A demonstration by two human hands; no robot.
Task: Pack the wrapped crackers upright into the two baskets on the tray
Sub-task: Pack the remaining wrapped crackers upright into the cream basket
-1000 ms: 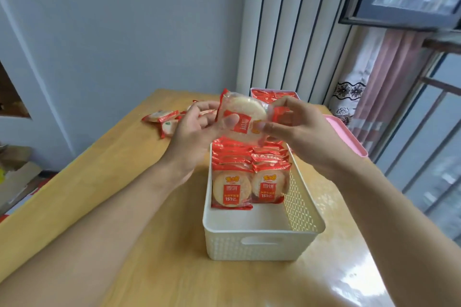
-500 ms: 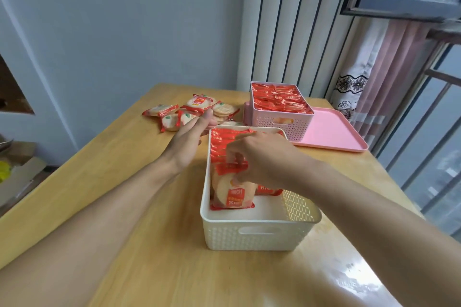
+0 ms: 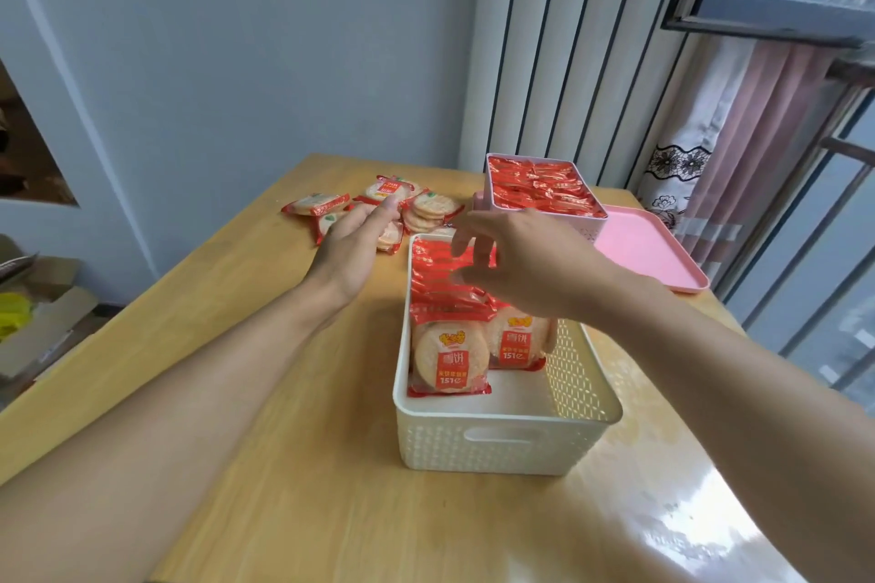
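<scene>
I am reaching my empty left hand (image 3: 352,246) toward the loose crackers (image 3: 416,208). My right hand (image 3: 516,260), empty too, is hovering over the white basket (image 3: 502,436). Next I think I need to grab one.

Two bare forearms are seen, ending in the left hand (image 3: 352,246) and right hand (image 3: 530,260); no sleeves, rings or watches are worn.

Full basket (image 3: 544,199) on tray (image 3: 648,251), behind crackers (image 3: 450,360).
</scene>
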